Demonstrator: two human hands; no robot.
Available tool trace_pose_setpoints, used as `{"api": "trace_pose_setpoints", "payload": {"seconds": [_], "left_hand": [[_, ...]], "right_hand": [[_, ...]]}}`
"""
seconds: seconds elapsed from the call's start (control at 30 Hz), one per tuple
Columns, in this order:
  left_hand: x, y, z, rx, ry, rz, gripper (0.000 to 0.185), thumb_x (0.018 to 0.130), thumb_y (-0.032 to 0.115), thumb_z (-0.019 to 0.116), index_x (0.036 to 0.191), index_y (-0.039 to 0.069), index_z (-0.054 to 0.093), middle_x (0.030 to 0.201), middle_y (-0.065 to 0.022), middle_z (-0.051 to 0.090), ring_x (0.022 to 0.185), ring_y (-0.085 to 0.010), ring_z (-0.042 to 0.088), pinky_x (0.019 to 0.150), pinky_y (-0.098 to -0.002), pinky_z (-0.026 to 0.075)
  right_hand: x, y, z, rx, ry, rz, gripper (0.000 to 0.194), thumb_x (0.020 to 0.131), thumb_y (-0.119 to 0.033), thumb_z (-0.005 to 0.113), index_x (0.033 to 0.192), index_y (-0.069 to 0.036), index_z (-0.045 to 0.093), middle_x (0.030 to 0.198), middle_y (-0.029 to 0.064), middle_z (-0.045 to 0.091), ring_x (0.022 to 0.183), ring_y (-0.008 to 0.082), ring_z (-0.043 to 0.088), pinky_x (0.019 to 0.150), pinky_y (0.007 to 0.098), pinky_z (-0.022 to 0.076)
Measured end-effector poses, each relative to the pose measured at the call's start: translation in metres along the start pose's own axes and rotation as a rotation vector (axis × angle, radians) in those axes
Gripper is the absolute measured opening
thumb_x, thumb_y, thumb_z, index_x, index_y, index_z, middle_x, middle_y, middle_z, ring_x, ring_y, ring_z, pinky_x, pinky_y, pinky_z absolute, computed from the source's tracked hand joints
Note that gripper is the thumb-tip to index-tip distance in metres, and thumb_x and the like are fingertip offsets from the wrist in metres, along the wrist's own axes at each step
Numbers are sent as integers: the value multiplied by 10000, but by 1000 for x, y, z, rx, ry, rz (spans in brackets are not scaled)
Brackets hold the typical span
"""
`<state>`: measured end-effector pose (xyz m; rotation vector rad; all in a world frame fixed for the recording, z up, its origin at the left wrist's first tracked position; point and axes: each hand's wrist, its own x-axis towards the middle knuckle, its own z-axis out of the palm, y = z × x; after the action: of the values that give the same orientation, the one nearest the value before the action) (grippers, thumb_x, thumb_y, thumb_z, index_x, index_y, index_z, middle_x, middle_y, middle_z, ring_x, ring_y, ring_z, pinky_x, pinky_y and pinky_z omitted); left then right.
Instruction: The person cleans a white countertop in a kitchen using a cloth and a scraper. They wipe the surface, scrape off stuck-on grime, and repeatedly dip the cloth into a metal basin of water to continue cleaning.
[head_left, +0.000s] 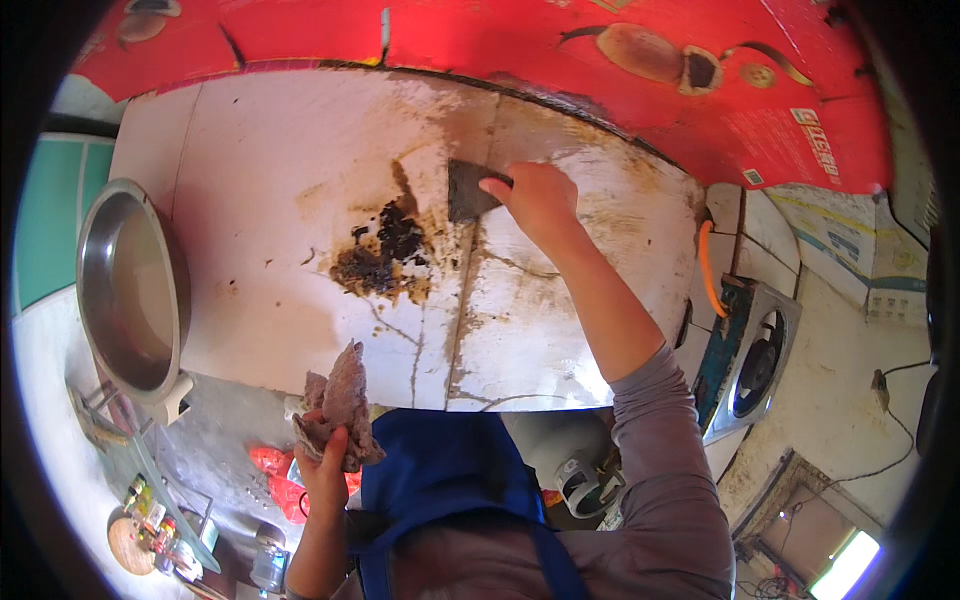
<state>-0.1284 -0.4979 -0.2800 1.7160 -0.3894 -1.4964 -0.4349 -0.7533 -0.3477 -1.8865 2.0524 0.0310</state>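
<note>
My right hand (541, 196) grips a flat dark scraper (469, 191), its blade lying against the stained white countertop (255, 225). Just left of the blade is a patch of black and brown grime (386, 251) with wet-looking lumps. Brown smears spread around it and along the joint in the surface. Below the counter's front edge, my left hand (327, 457) holds a crumpled greyish-pink rag (346, 412) up in front of my blue apron (454, 465).
A metal basin (133, 285) with cloudy water stands at the counter's left end. Red printed cardboard (480, 37) lines the back. At right are an orange hose (707, 266) and a gas stove (757, 360). A gas cylinder (581, 472) stands under the counter.
</note>
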Motion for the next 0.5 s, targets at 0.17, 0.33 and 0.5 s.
{"api": "trace_pose_setpoints", "payload": {"seconds": [0.17, 0.33, 0.5], "left_hand": [[-4, 3, 14, 58, -37, 15, 324, 838, 72, 616, 1128, -26, 512, 1013, -94, 600, 901, -151, 578, 795, -281, 471], [-3, 7, 33, 102, -82, 1, 317, 844, 77, 607, 1126, -32, 509, 1000, -96, 603, 885, -152, 580, 783, -282, 475], [-2, 10, 51, 157, -114, 4, 314, 841, 63, 592, 1125, -38, 505, 989, -101, 608, 883, -157, 582, 783, -285, 475]], "right_hand": [[-35, 105, 13, 422, 124, 377, 583, 801, -570, 593, 645, -8, 598, 673, 191, 602, 664, 363, 570, 610, 422, 436], [-90, 252, 49, 263, 358, 829, 579, 792, -588, 596, 702, -20, 664, 703, 190, 632, 671, 327, 602, 632, 424, 458], [-62, 318, 56, 96, 182, 800, 672, 808, -652, 494, 768, -9, 686, 778, 194, 653, 775, 357, 629, 675, 455, 473]]}}
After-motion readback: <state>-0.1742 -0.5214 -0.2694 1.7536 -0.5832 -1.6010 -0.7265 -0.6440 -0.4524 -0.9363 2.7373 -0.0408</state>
